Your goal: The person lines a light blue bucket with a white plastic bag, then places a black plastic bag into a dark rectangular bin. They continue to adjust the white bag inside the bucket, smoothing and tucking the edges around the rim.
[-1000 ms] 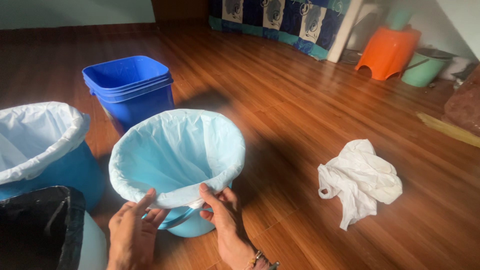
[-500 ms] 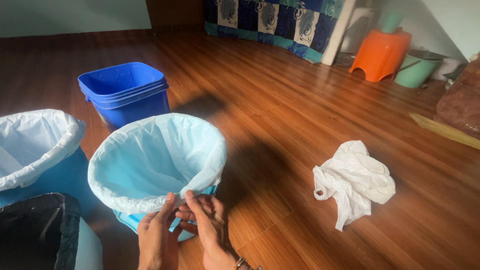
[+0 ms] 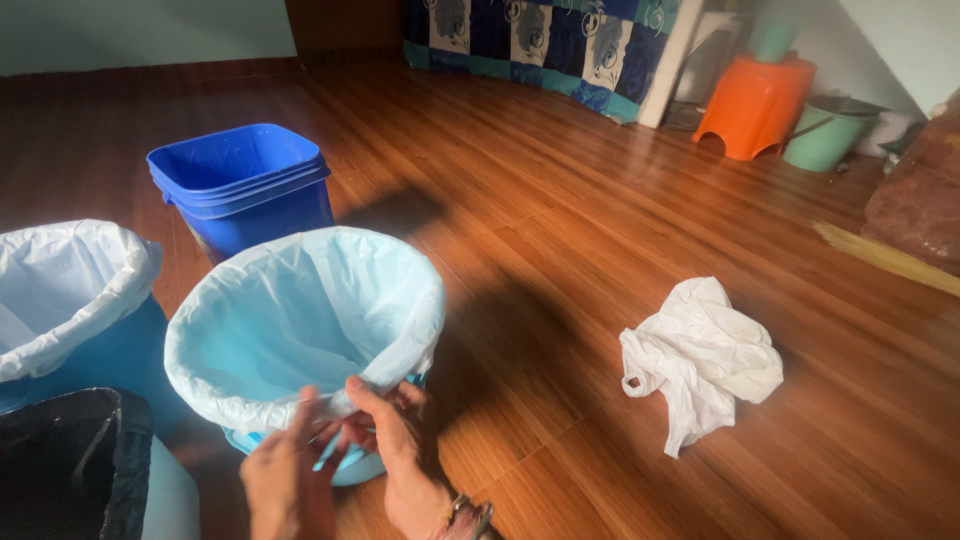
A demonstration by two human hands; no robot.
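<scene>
Liner [image 3: 300, 320] already drapes over the pale blue bucket [image 3: 350, 468]; left hand [image 3: 285, 480] and right hand [image 3: 395, 450], fingers closed, pinch its near edge, where slack plastic remains to be gathered.

The liner [image 3: 300, 320] in the round bucket was pale blue-white, and that bucket's [image 3: 345, 468] own plastic showed light blue under it. Behind the liner stood a deep blue square bucket [image 3: 245, 190]. Left of the liner, another white liner [image 3: 70, 285] sat in a mid-blue bin, and a black bag [image 3: 65, 460] lay in front of that. Right of the liner, a crumpled bag [image 3: 700, 355] was white on the red-brown wood-grain floor [image 3: 560, 200]. Far beyond were an orange stool [image 3: 755, 105], a green pail [image 3: 825, 135] and a blue, navy and white checked cloth [image 3: 545, 45].
</scene>
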